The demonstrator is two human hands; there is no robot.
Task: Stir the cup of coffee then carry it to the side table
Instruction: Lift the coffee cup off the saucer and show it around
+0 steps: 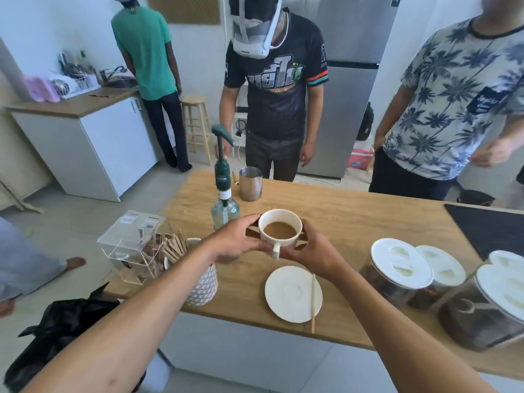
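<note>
You have the white cup (280, 229) upright between your left hand (235, 243) and right hand (314, 251), fingers curled round its sides, with the handle pointing back at you. It holds pale brown, milky coffee, well below the rim. The wooden stir stick (313, 299) lies across the right side of the white saucer (289, 296) on the desk (368, 222), its near end overhanging the saucer.

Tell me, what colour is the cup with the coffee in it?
The cup is plain white, inside and out. It shows best in the head view.
</note>
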